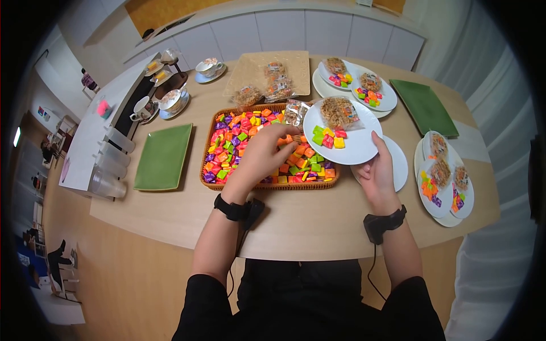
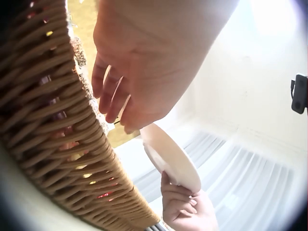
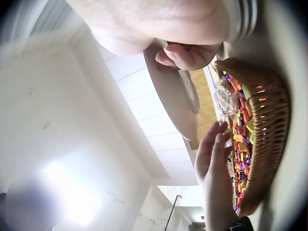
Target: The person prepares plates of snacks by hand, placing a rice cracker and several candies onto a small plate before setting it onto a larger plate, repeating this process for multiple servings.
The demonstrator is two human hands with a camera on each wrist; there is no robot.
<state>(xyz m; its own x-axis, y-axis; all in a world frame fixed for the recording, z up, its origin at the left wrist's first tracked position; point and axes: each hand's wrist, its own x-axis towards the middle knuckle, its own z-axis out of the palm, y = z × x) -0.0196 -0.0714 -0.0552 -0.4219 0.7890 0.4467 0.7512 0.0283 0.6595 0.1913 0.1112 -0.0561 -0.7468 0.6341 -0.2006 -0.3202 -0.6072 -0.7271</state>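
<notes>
A wicker basket (image 1: 211,183) full of colourful wrapped candies (image 1: 233,142) stands mid-table. My left hand (image 1: 259,156) hovers over its right half with loosely bent fingers. The fingertips reach down beside an orange candy (image 1: 287,139), and I see nothing pinched between them. From the left wrist view the left hand (image 2: 139,62) hangs beside the basket wall (image 2: 53,125). My right hand (image 1: 375,170) grips the near rim of a white plate (image 1: 358,148) held above the basket's right end. On the plate lie a snack packet (image 1: 339,112) and several candies (image 1: 329,138).
Green rectangular plates lie at the left (image 1: 164,156) and back right (image 1: 424,105). Filled white plates sit at the right (image 1: 446,176) and the back (image 1: 358,82). A board with snack packets (image 1: 267,71), cups on saucers (image 1: 173,102) and stacked plastic cups (image 1: 111,170) are around.
</notes>
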